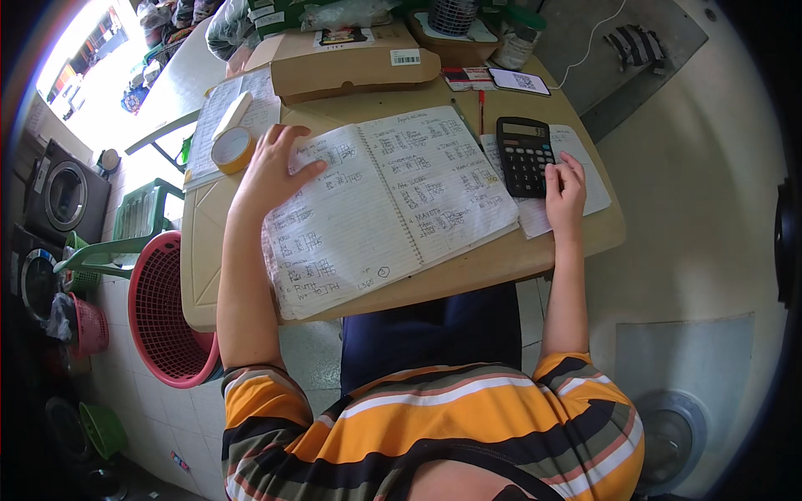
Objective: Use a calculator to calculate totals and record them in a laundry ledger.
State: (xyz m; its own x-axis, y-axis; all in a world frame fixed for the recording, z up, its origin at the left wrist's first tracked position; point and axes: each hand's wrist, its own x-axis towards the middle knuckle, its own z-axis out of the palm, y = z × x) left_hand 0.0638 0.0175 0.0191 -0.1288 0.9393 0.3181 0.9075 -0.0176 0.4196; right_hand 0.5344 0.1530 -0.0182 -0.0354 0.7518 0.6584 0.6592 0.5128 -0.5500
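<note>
A spiral notebook [382, 206] lies open on the table, both ruled pages filled with handwritten entries and figures. Over the upper part of its left page is my left hand [276, 166], fingers spread and holding nothing. At the right edge of a black calculator [526, 160], my right hand [566, 194] has its fingers loosely bent, one fingertip at the keys. The calculator rests on loose written sheets [586, 169], beside the notebook's right page. A red pen [481, 113] and a dark pen or pencil [462, 114] lie above that page.
A roll of tape [232, 149] sits on papers at the left, near a white elongated object [232, 115]. Behind the notebook are a cardboard box [351, 66] and a phone [519, 81] showing a printed-style code. A red laundry basket [169, 313] stands left of the table [210, 250].
</note>
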